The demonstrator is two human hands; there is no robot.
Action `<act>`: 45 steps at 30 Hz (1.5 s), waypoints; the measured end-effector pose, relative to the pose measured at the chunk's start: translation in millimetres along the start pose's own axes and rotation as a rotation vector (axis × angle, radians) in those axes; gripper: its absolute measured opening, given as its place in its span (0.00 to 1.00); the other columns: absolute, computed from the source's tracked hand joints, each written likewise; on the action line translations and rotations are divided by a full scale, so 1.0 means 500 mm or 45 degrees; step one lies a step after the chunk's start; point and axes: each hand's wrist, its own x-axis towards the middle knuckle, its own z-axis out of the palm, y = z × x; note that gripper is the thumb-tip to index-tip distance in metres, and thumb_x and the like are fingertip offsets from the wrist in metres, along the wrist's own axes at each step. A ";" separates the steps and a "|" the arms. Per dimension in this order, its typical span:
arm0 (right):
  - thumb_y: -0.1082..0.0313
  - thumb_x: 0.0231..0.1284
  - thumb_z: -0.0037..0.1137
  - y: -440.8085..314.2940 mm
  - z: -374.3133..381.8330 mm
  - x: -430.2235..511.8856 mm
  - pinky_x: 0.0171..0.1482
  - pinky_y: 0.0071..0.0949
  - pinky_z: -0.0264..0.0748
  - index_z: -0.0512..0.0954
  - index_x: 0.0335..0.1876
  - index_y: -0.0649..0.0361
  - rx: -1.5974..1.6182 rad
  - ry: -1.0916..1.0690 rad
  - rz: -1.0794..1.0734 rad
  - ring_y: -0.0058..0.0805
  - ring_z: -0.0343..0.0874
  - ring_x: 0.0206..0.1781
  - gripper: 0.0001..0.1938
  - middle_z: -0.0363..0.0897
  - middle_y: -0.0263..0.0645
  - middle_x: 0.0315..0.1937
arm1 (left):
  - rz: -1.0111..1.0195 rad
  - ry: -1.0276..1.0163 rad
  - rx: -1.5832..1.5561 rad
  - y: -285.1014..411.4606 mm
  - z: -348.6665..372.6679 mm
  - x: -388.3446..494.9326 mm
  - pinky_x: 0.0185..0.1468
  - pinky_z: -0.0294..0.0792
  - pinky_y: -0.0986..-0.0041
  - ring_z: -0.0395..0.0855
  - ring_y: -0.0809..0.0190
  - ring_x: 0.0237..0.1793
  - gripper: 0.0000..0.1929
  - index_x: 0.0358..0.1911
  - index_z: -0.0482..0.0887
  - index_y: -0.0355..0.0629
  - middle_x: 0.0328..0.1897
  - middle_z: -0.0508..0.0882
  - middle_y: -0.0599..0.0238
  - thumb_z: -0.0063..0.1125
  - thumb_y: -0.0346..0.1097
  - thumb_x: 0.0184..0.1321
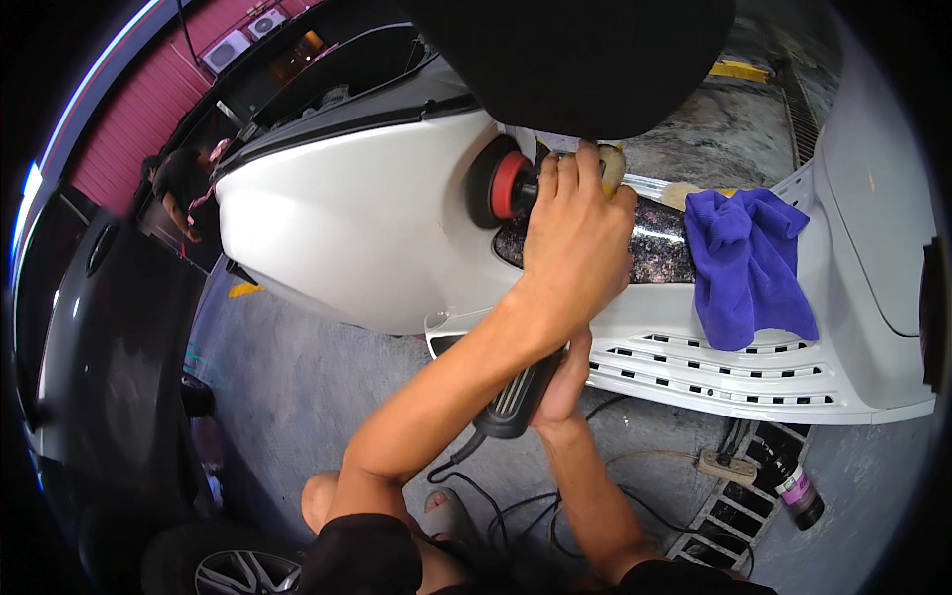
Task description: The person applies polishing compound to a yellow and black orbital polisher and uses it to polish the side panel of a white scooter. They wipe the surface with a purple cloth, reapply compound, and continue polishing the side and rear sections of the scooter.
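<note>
My left hand (576, 223) grips the head end of a corded polisher, fingers over its top. Lower down, my right hand (569, 379) holds the polisher's black body (513, 401). The machine's red backing plate (510, 184) carries a dark pad (485, 182), which faces the scooter's white side panel (349, 223) and appears to touch it. Beside my left hand runs a speckled black panel (662, 245). A purple cloth (747, 260) lies draped over that panel and the slotted white floorboard (714, 368). A beige-and-yellow pad (613, 167) shows partly behind my left fingers.
A dark rounded shape (580, 67) blocks the top centre. Black cables (498, 506) loop over the floor towards a power strip (727, 467), near a bottle (799, 491) and a drain grate (732, 517). At left stands a dark car (119, 349); another person (182, 186) is beyond.
</note>
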 end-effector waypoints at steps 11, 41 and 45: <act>0.30 0.82 0.39 -0.076 0.009 0.065 0.56 0.35 0.87 0.76 0.70 0.55 -0.016 -0.054 0.007 0.31 0.89 0.55 0.35 0.87 0.40 0.56 | -0.079 -0.171 0.120 0.000 0.052 0.068 0.82 0.59 0.41 0.75 0.30 0.70 0.18 0.48 0.93 0.34 0.63 0.80 0.30 0.70 0.35 0.53; 0.25 0.81 0.31 -0.019 0.045 0.053 0.46 0.39 0.90 0.75 0.67 0.54 0.420 -0.573 0.116 0.35 0.91 0.46 0.38 0.86 0.41 0.52 | 0.080 -0.157 0.039 -0.031 -0.013 0.025 0.84 0.55 0.40 0.71 0.31 0.76 0.18 0.51 0.93 0.37 0.67 0.77 0.31 0.61 0.35 0.60; 0.26 0.81 0.31 0.001 0.048 0.034 0.46 0.39 0.90 0.74 0.68 0.54 0.472 -0.518 0.060 0.35 0.90 0.47 0.37 0.86 0.40 0.52 | 0.110 -0.067 0.084 -0.028 -0.025 0.011 0.82 0.61 0.42 0.75 0.31 0.72 0.20 0.52 0.91 0.40 0.65 0.78 0.33 0.71 0.37 0.55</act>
